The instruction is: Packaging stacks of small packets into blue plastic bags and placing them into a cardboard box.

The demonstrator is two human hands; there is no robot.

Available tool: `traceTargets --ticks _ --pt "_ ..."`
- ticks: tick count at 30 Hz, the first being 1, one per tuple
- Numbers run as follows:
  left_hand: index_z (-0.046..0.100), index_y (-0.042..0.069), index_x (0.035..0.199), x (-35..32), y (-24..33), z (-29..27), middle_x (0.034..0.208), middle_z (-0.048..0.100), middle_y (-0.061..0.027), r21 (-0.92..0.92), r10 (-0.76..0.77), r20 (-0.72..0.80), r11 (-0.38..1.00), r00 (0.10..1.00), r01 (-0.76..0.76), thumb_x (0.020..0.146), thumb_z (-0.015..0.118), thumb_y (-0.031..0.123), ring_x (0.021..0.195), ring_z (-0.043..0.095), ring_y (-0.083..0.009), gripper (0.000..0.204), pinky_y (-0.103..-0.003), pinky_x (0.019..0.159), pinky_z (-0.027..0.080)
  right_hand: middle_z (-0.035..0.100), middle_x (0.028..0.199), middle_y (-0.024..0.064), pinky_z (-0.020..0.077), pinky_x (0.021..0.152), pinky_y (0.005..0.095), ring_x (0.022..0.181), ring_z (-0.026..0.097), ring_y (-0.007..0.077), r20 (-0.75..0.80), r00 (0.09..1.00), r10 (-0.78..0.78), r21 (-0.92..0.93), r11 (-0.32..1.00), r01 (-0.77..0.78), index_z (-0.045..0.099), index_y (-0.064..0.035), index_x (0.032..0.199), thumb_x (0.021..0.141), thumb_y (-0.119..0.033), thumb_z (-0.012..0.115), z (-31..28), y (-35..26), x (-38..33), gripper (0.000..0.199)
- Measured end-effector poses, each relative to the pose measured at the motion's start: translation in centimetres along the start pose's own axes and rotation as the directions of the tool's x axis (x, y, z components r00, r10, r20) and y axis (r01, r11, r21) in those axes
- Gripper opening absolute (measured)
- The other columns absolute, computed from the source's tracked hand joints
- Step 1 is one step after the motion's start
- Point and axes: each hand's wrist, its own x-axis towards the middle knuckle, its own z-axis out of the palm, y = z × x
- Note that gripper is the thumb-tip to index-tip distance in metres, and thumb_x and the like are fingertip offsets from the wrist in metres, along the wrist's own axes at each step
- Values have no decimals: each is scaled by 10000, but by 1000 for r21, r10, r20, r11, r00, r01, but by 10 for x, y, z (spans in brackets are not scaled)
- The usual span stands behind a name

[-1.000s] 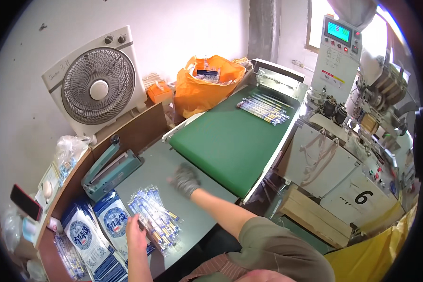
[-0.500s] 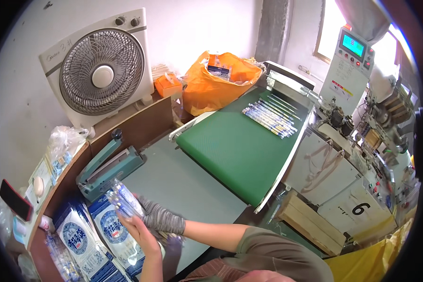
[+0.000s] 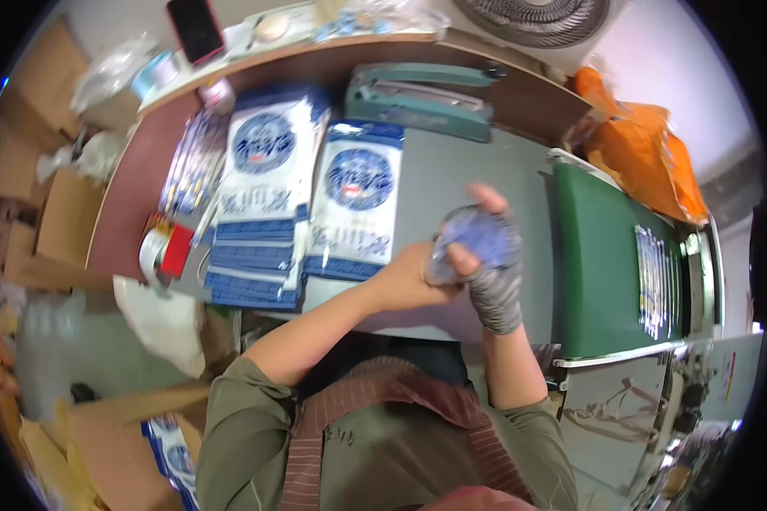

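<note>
Bundle: a bluish, glossy-filmed bundle [image 3: 477, 233], blurred, held above the grey table [image 3: 452, 166], just right of the nearer pouches; single pieces cannot be told apart.
Left hand: bare left hand [image 3: 428, 274], fingers curled against the bundle's near-left side.
Right hand: right hand [image 3: 504, 260] in a ribbed grey knit glove with bare fingertips, closed about the bundle from the right.
Pouches: flat, slick white-and-blue plastic pouches with round emblems, in a right stack [image 3: 355, 200] and a thicker, overlapping left stack [image 3: 262, 183].
Packets: slim, shiny packets [image 3: 193, 162] piled lengthwise beside the left stack.
Sealer: long teal hard-cased bag sealer [image 3: 422, 106] behind the pouches.
Belt: smooth green conveyor belt [image 3: 596, 264], bearing a row of narrow clear-wrapped sticks [image 3: 656, 281].
</note>
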Motion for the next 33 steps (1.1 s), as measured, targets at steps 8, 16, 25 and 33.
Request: traceTargets --ticks 8,16,25,33 --pt "623 -21 993 -99 -25 11 859 656 -84 -241 -205 184 939 961 246 872 685 279 810 635 -154 330 -298 745 512 684 830 86 516 725 272 771 638 150 351 907 231 23 967 -255 677 22 985 817 -115 702 34 52 -21 218" --pt "544 69 1260 -172 -31 -168 1283 562 -144 933 396 -326 -10 858 360 851 523 -15 1162 556 -318 418 -381 938 484 641 773 95 557 588 335 660 642 208 226 889 397 365 812 -456 628 -17 911 806 -150 690 47 76 -37 179" --pt "565 20 1218 -209 -55 -106 1274 574 -148 860 195 -493 259 848 441 842 531 17 1159 566 -306 377 -366 947 492 633 764 88 534 564 302 613 609 165 115 914 388 403 823 -400 607 -23 911 798 -196 691 34 74 -45 223" --pt "572 -17 1167 -228 -45 -78 1232 579 -157 916 278 -386 230 880 329 825 563 -1 1138 566 -331 342 -388 954 486 625 761 71 517 604 265 658 598 143 171 921 349 359 849 -388 604 -33 908 802 -218 682 29 61 -48 227"
